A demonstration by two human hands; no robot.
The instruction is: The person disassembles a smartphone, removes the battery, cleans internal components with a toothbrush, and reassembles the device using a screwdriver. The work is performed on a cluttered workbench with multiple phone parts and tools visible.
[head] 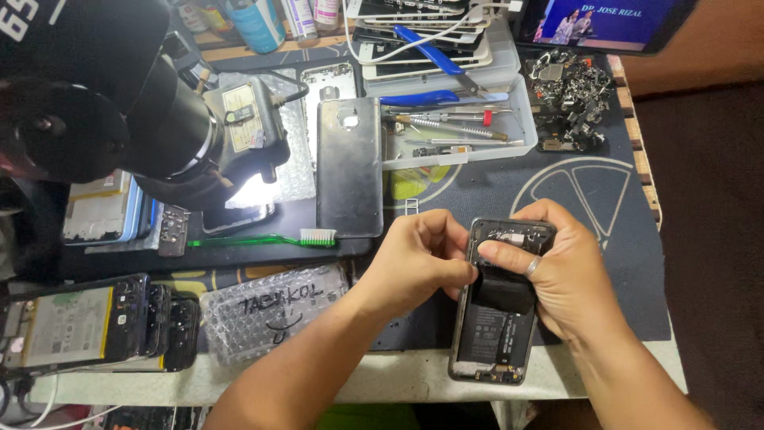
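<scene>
An opened smartphone [487, 342] with its back removed lies at the table's near edge, battery and circuit parts exposed. My right hand [567, 275] wraps over its upper half, a ringed finger pressing a black flexible piece [503, 288] across the battery. My left hand [418, 259] grips the phone's upper left edge, fingers curled against the frame. A grey metal back cover [348, 167] lies face down just beyond my left hand.
A microscope [151, 119] with a lit lamp stands at the left. A green toothbrush [263, 239] lies by the cover. A clear tray [454, 127] holds tweezers and screwdrivers. Opened phones [87, 326], a bubble-wrap pack [274, 306] and scrap parts [571, 99] surround the dark mat [605, 239].
</scene>
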